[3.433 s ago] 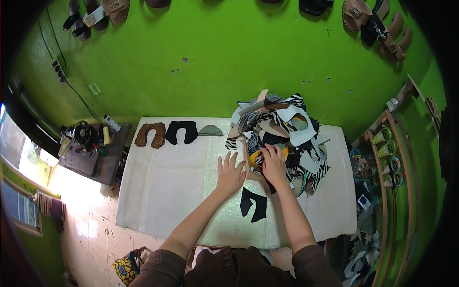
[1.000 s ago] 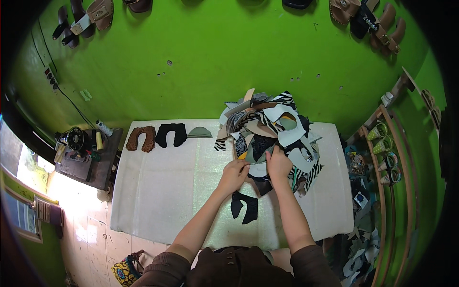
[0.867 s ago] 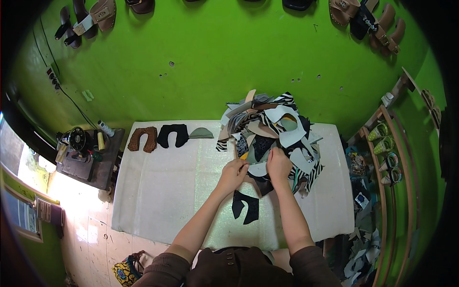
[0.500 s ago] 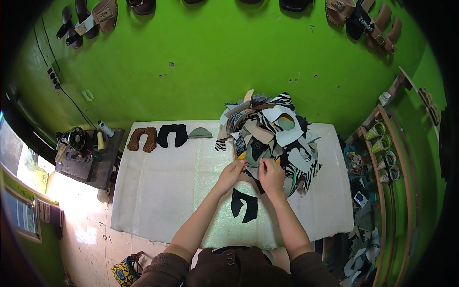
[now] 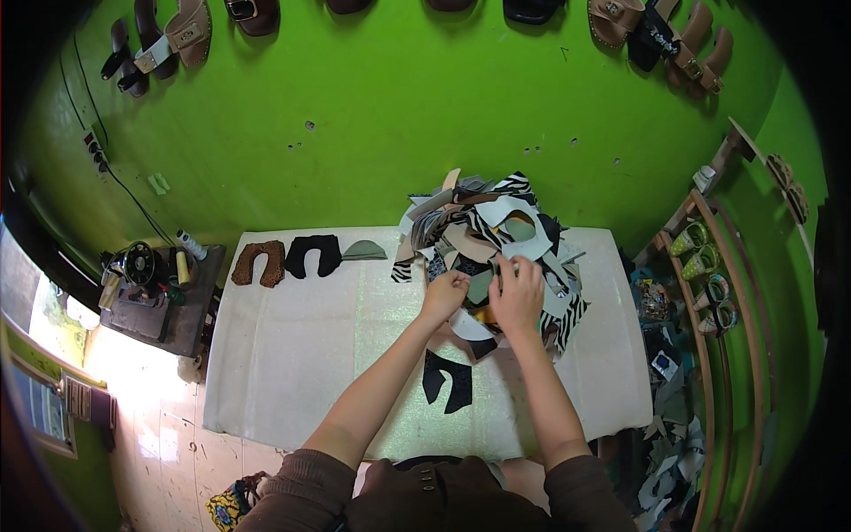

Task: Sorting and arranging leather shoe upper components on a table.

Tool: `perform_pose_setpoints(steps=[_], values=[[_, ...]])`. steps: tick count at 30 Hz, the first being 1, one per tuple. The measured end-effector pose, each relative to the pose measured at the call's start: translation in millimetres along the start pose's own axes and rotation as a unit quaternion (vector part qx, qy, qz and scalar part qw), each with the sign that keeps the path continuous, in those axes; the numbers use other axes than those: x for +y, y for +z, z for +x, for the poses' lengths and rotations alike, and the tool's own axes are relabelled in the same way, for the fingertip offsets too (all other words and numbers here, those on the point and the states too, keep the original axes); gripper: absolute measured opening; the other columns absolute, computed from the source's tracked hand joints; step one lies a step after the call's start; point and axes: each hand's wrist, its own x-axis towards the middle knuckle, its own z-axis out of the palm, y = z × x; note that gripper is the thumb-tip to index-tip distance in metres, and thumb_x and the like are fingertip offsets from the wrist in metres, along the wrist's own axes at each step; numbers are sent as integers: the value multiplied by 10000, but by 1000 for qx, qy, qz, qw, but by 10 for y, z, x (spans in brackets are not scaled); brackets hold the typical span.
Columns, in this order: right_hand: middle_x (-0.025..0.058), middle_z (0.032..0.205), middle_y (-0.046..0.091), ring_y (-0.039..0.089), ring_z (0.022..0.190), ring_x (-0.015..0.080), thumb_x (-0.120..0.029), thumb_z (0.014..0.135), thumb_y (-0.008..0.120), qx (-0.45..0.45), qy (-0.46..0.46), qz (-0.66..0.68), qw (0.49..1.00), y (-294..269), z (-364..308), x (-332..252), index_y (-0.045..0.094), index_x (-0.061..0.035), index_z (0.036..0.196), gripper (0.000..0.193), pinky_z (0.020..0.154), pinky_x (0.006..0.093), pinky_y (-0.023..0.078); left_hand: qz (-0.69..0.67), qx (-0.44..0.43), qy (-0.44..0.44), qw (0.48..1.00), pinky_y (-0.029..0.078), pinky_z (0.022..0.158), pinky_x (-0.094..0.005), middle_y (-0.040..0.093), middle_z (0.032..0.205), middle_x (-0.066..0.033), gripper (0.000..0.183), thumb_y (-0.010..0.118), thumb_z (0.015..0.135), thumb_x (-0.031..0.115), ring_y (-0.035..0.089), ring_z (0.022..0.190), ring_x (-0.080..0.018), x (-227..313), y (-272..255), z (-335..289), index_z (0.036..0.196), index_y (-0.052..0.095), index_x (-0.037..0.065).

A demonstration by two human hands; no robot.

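Note:
A heap of leather and fabric offcuts (image 5: 527, 238) in white, beige, grey, black and zebra stripes covers the table's far middle-right. My left hand (image 5: 445, 297) is at the heap's near left side, fingers curled together; what they pinch, if anything, is hidden. To its right, my right hand (image 5: 519, 297) lies over the heap with fingers stretched and apart. A grey-green scrap (image 5: 480, 288) shows between the hands. Below them a black curved cutout (image 5: 448, 381) lies alone on the table. A white piece with a black edge (image 5: 472, 329) hangs at the heap's front.
On the white-covered table (image 5: 292, 363), a brown speckled U-shaped piece (image 5: 258, 264), a black U-shaped piece (image 5: 313, 255) and a green half-round stack (image 5: 364, 250) line the far left. A sewing machine (image 5: 140, 266) stands left. Sandals (image 5: 690, 238) sit on a wooden rack at right.
My hands have moved apart from their close position over the grey-green scrap. The right fingers have spread out and reached farther into the heap. A white piece now shows at the heap's front.

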Motion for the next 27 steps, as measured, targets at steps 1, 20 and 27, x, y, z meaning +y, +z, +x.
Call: perform_pose_setpoints(steps=[1,20,27], values=[[98,1001,523,472,964,274,-124,695,611,31,0,-58,998,-8,45,18,578,-71,1019,330,813,386,387,0,-1,-1,1000,393,563,-205,574,717,-7,173,552,819,98,490,625,-64,15,-16,-22,928,590,-30],[47,687,601,522,601,90,-191,814,593,-102,349,410,836,604,-359,319,579,27,914,240,548,235,406,-23,-103,-13,994,458,641,-231,621,804,-85,195,541,841,133,582,694,-121,61,43,-567,927,563,-41],[-40,682,450,425,630,43,-85,823,562,-113,259,518,807,289,-341,251,517,-3,811,94,570,171,353,-175,-48,-67,981,433,738,-239,582,903,-40,328,453,897,312,534,795,-107,133,-209,-475,1051,547,38]])
